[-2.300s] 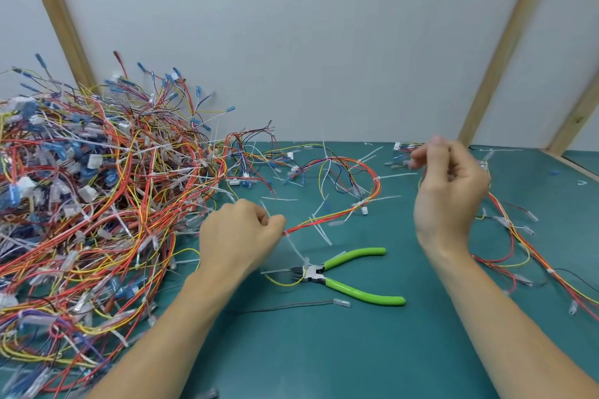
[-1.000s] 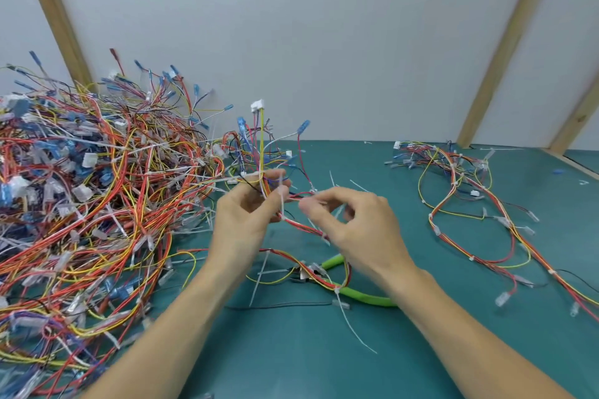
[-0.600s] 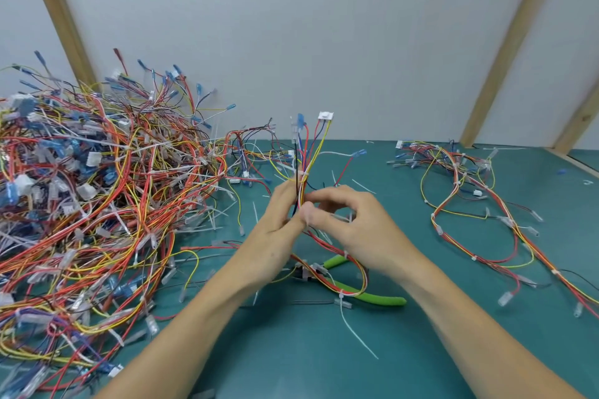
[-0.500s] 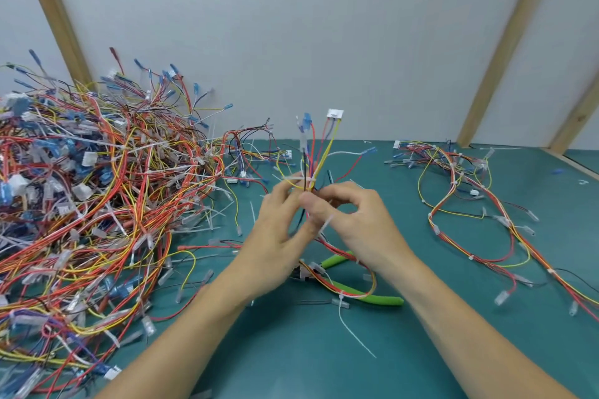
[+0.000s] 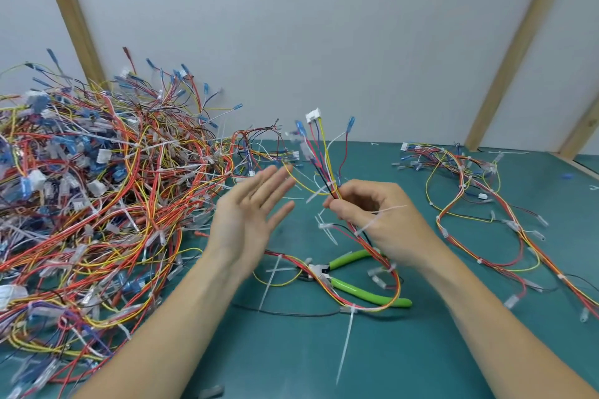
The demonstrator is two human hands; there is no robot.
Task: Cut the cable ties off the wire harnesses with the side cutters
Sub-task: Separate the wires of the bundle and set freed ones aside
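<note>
Teal bench mat (image 5: 421, 366) up against a plain grey wall (image 5: 324, 26) with a few slanted wooden battens (image 5: 69, 10); pretty messy workspace tbh. Huge tangled pile of wire harnesses (image 5: 97, 197) takes up the whole left side, and a smaller loose bunch (image 5: 479, 204) is spread out on the right. Right hand (image 5: 376, 220) has its fingers curled round one harness (image 5: 327, 168), pinching the wires so the white connector (image 5: 312, 115) and blue terminals stick straight up; white cable ties (image 5: 372, 222) poke out around the fingers and further down the harness where it loops onto the mat. Left hand (image 5: 249, 217) is flat open, fingers spread, holding nothing, just beside the harness. Green-handled side cutters (image 5: 366, 291) are lying on the mat below the hands, harness loop draped over them; nobody's touching them.
</note>
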